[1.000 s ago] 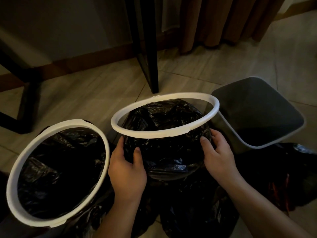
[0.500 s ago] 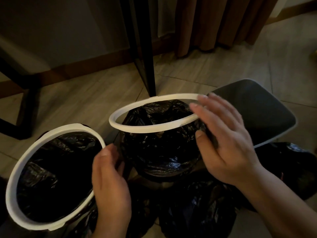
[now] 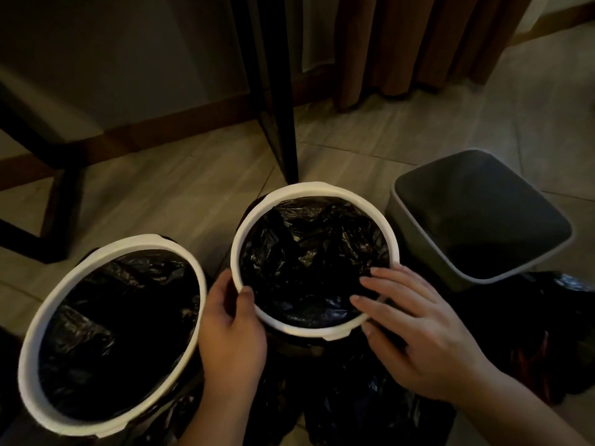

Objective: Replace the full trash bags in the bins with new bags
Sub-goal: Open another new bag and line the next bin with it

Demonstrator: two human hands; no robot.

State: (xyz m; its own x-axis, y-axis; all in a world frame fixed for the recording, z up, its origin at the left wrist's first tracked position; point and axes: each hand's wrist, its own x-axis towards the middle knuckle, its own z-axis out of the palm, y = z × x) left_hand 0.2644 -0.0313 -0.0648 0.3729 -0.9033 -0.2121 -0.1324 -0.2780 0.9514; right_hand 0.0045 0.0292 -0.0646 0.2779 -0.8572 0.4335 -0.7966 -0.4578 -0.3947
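At centre floor, the white-ringed middle bin (image 3: 309, 187) is holding its black liner (image 3: 309, 252). Left hand (image 3: 231, 336) is gripping the rim's near-left edge; right hand (image 3: 415, 329) is pressing the near-right edge, fingers straight, grasping nothing. Lined bin (image 3: 32, 333) is crowding left, grey bin (image 3: 418, 233) right; open tile (image 3: 177, 194) is lying far-left. Ring (image 3: 236, 252), hovering tilted half a second ago, is now sitting level.
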